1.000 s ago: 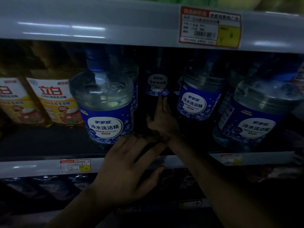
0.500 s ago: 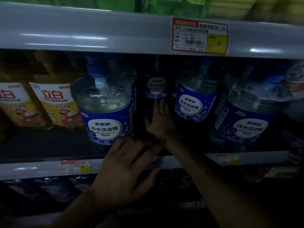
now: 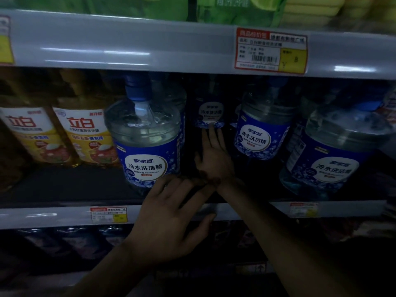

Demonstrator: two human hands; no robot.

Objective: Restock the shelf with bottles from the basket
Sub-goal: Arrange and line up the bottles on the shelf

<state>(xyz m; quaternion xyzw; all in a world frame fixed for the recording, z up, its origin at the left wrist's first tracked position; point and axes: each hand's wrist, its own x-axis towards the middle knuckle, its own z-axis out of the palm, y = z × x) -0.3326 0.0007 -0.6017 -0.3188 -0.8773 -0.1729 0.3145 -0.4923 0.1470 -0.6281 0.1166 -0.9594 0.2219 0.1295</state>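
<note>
Clear bottles with blue labels stand on the dark middle shelf (image 3: 64,185). The front left bottle (image 3: 145,144) has a blue cap. A smaller-looking bottle (image 3: 211,113) stands deep at the back of a gap. Two more stand to the right, one in the middle (image 3: 260,129) and one at the far right (image 3: 334,155). My right hand (image 3: 214,157) reaches flat into the gap, fingertips just below the back bottle, holding nothing. My left hand (image 3: 171,219) hovers spread at the shelf's front edge, empty, beside the front left bottle. No basket is in view.
Yellow-labelled bottles (image 3: 85,136) fill the shelf's left part. A grey upper shelf lip (image 3: 128,43) with a red and yellow price tag (image 3: 271,50) hangs overhead. Green packs (image 3: 235,9) sit above. Dark goods lie on the lower shelf (image 3: 64,243).
The camera has tipped upward a little, so the shelves sit lower in view. Both hands have stayed nearly where they were, the right still in the gap.
</note>
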